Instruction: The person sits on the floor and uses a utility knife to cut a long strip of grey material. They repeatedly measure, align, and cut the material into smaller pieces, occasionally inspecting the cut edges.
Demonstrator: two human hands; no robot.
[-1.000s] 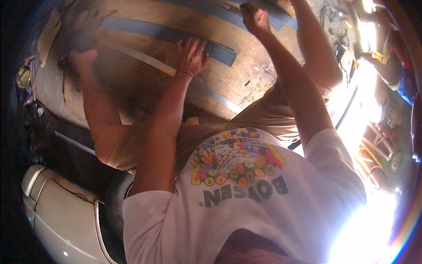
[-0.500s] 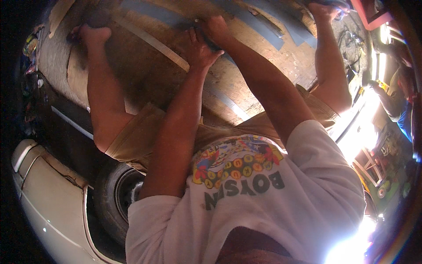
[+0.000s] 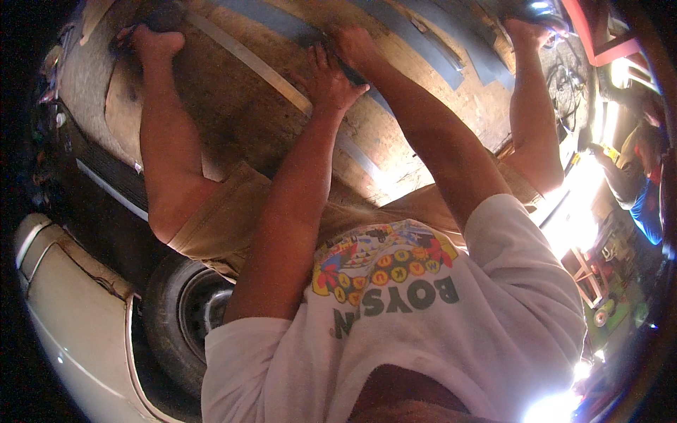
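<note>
My left hand (image 3: pixel 331 86) lies with its fingers stretched and thumb spread over a wooden board (image 3: pixel 261 106) marked with blue-grey bands. Just beyond and to the right, my right hand (image 3: pixel 355 48) is closed, fingers curled down toward the board. A dark edge (image 3: pixel 350 73) shows between the two hands, but what the right hand grips is hidden. A blue-grey band (image 3: pixel 278 20) runs toward the hands from the far left. Another blue-grey band (image 3: pixel 427 53) lies right of the right hand.
My bare legs stretch along both sides of the board. A car tyre (image 3: pixel 185 317) and a pale car body panel (image 3: pixel 77 303) are at the lower left. Cables (image 3: pixel 564 88) lie beyond my right leg. A red frame (image 3: pixel 599 35) and another person (image 3: pixel 638 169) are at the right.
Both hands sit slightly farther right in the picture, with their grips looking the same. The whole view has shifted a little, and the person at the right appears slightly lower.
</note>
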